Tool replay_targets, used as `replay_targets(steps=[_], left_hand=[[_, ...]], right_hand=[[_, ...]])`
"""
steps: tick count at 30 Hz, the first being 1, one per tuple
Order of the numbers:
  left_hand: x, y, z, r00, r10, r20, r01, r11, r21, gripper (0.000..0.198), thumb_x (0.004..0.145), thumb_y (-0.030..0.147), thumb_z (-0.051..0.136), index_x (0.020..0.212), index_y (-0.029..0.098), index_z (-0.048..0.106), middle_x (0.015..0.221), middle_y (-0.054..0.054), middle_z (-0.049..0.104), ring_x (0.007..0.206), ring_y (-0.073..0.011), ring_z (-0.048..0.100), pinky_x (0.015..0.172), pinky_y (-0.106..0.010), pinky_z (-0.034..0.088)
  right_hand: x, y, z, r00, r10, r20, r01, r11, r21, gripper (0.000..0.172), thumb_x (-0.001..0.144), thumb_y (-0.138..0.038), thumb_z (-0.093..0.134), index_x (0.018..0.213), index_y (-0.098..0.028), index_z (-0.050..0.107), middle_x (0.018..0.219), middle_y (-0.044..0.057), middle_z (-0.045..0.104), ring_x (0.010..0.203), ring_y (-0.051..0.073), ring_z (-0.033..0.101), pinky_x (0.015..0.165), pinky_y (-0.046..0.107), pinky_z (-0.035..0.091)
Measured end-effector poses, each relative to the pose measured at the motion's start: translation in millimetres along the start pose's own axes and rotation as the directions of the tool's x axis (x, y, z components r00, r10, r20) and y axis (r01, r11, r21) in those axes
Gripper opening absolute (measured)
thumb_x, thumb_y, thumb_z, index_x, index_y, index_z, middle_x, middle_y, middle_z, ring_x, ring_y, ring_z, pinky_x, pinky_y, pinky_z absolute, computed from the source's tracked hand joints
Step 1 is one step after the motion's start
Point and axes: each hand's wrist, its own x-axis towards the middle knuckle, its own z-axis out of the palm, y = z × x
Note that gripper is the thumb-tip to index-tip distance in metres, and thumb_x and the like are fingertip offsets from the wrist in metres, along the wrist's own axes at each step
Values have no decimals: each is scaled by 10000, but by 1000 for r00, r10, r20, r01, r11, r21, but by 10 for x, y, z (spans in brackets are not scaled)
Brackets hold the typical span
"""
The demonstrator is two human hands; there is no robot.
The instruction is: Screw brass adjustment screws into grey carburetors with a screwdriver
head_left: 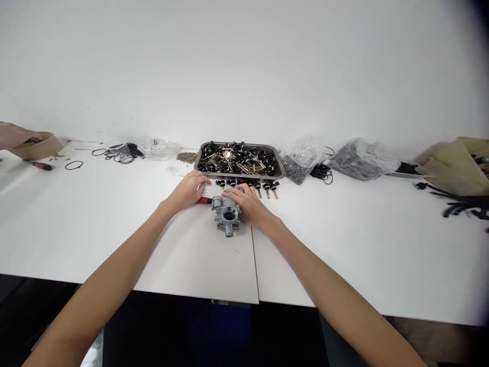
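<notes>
A grey metal carburetor (228, 215) stands on the white table, its round opening facing me. My right hand (246, 204) is wrapped round its right and back side, fingers over the top. My left hand (190, 189) rests on the table to the left, fingers curved, beside a red and black tool handle (204, 201); what its fingertips touch is too small to tell. Behind the carburetor lies a row of several black parts with brass stems (275, 189). A metal tray (283, 171) heaped with similar black and brass parts sits just beyond.
Small brass pieces (187, 157) lie left of the tray. Clear plastic bags (361, 159) and black rings (124, 153) line the wall. Black hoses (464, 206) lie far right. At far left are a person's hand (17, 135), a tan container (40, 147) and a screwdriver (43, 166).
</notes>
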Motion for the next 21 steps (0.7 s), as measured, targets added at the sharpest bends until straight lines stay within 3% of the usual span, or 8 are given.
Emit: replay_targets(steps=[7, 11, 15, 18, 21], left_hand=[[-3, 13, 136, 995, -80, -61, 84, 994, 76, 342, 869, 441, 532, 1034, 171, 661, 952, -97, 585, 999, -251, 495, 923, -398, 422], [7, -3, 154, 991, -126, -47, 129, 989, 74, 370, 862, 473, 544, 1037, 169, 663, 953, -98, 569, 1012, -263, 497, 907, -397, 426], [31, 5, 161, 994, -112, -2, 112, 990, 85, 416, 856, 493, 544, 1089, 166, 652, 1008, -106, 571, 1044, -277, 497, 928, -424, 417], [73, 25, 182, 993, -118, 9, 116, 989, 95, 427, 843, 496, 559, 1078, 154, 658, 996, -112, 569, 1031, -283, 504, 923, -436, 420], [139, 43, 202, 989, -143, 23, 138, 980, 147, 402, 846, 473, 559, 1042, 140, 670, 945, -108, 559, 982, -279, 520, 897, -441, 430]], right_hand=[[-12, -12, -70, 1000, -20, -7, 21, 986, 162, 424, 864, -12, 477, 1242, -172, 586, 1285, 84, 617, 1118, 283, 428, 898, 431, 357], [-13, -7, -118, 985, -12, -172, 66, 948, 312, 336, 895, -67, 389, 1113, -165, 626, 1126, 86, 659, 1031, 248, 474, 928, 418, 378], [-8, -32, -157, 925, 79, -372, 106, 886, 451, 378, 845, -34, 283, 890, -171, 632, 888, 75, 659, 891, 218, 513, 840, 383, 423], [-10, -71, -160, 902, 73, -426, 140, 883, 448, 354, 837, -43, 284, 822, -180, 609, 811, 69, 638, 844, 212, 514, 813, 377, 430], [-16, -112, -139, 898, -23, -439, 203, 908, 366, 318, 830, -39, 311, 815, -173, 599, 785, 69, 618, 825, 210, 497, 807, 377, 426]])
